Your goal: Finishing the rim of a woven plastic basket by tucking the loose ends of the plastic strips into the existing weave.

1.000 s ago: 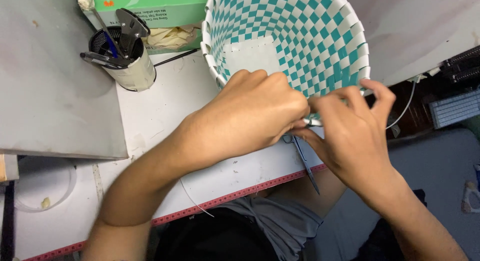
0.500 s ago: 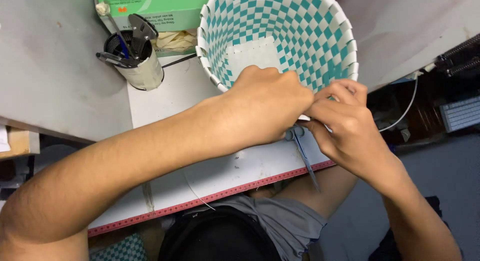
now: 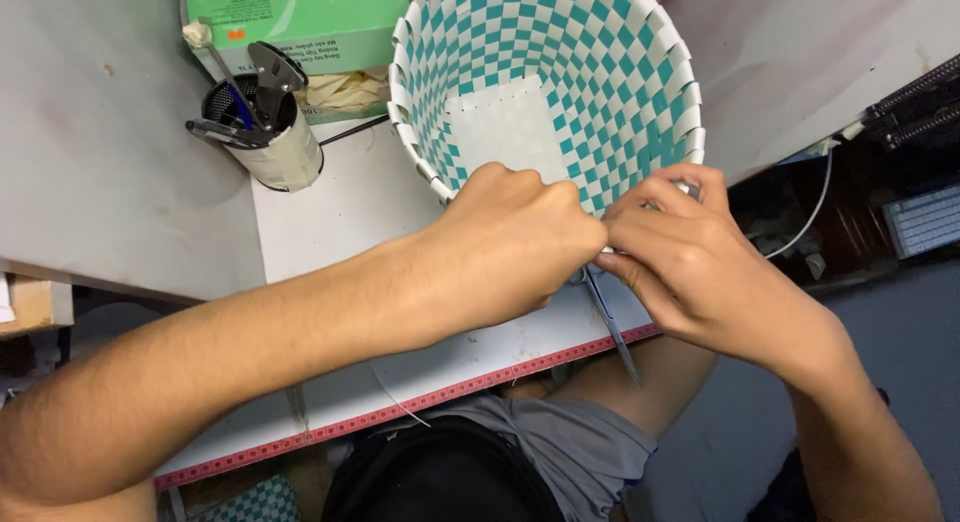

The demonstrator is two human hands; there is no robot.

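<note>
A round basket [image 3: 560, 72] woven of teal and white strips stands on a white table [image 3: 340, 202]. My left hand [image 3: 515, 237] is closed at the basket's near rim, pinching a strip there. My right hand [image 3: 690, 257] is closed beside it, gripping the rim on the right. A thin metal tool [image 3: 610, 327] with a pointed end hangs down below the two hands, over the table's front edge; which hand holds it I cannot tell.
A cup [image 3: 275, 147] with pliers and other tools stands at the left of the basket. A green box [image 3: 290, 22] lies behind it. A red measuring tape [image 3: 400, 412] runs along the table's front edge. A cable and keyboard [image 3: 925, 217] are at the right.
The view has shifted; the basket and cup now sit further right and lower in frame. Both hands stay at the basket's near rim, pressed closer together.
</note>
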